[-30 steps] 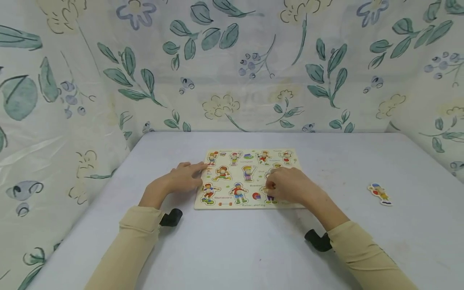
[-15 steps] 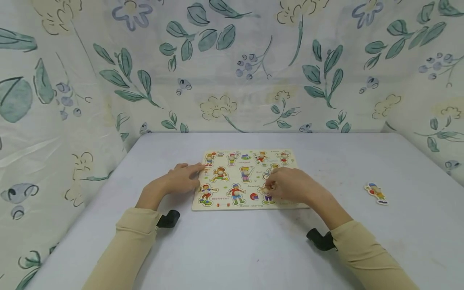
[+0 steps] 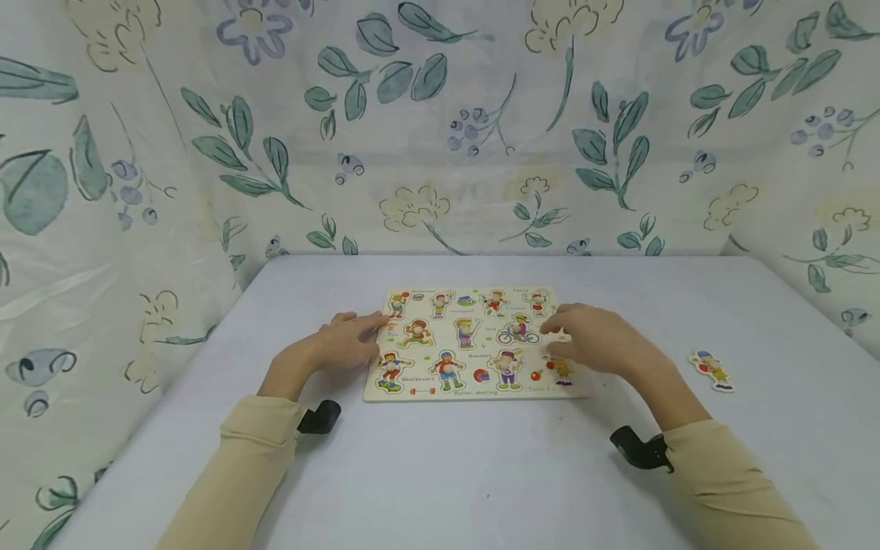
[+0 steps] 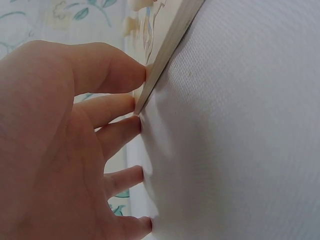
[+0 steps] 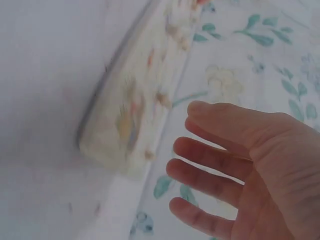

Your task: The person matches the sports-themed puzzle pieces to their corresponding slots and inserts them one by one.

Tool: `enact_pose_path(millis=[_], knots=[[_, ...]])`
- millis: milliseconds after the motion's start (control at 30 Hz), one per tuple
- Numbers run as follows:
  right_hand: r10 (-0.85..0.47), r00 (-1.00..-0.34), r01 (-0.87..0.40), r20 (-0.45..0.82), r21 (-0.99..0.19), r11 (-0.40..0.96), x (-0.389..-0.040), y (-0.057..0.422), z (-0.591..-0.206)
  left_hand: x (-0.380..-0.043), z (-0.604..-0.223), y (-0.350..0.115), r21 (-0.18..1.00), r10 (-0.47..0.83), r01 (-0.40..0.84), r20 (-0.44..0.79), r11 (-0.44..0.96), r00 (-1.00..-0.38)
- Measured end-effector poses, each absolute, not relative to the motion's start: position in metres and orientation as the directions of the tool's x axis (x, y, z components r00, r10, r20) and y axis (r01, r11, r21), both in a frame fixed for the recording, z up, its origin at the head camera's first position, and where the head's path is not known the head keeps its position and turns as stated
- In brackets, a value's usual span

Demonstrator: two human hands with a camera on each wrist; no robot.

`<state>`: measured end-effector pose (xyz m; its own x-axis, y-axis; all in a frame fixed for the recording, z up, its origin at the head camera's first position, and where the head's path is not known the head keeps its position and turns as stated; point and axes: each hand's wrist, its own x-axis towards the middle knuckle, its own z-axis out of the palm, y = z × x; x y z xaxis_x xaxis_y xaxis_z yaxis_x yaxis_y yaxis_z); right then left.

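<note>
A wooden peg puzzle board with knobbed sports figures lies on the table. My left hand rests at its left edge; in the left wrist view the thumb touches the board's side and some fingertips meet the table. My right hand hovers at the board's right side, fingers loosely spread and holding nothing, also in the right wrist view. Left of it are the cyclist piece and the baseball player piece. A figure in yellow shows at the lower right corner. A loose figure piece lies right of the board.
The white table extends around the board. A floral-patterned sheet hangs behind it and along the sides. Black wrist cameras protrude from both sleeves.
My right hand has let go near the baseball player piece and moved right, uncovering that piece and the cyclist. My left hand has stayed at the board's edge.
</note>
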<state>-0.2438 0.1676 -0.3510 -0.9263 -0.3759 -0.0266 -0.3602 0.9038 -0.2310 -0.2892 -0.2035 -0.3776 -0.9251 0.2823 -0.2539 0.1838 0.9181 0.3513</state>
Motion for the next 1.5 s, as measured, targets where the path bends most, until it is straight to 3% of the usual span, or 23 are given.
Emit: enact_pose_path(millis=[233,867,1500], knots=[[-0.247,-0.969,-0.237,-0.005,-0.266,0.935,-0.245,0.221,-0.337,-0.290,-0.377,-0.202,0.341,0.278,0.185,-0.250,0.922,-0.927],[-0.124,-0.991,-0.101,-0.055,-0.313,0.944,-0.234,0.328,-0.343,-0.288,-0.379,-0.203,0.347,0.276,0.180,-0.251,0.921,-0.928],[-0.091,-0.975,-0.034,-0.201,-0.271,0.962,-0.221,0.356,-0.362,-0.288,-0.377,-0.203,0.341,0.283,0.188,-0.254,0.921,-0.925]])
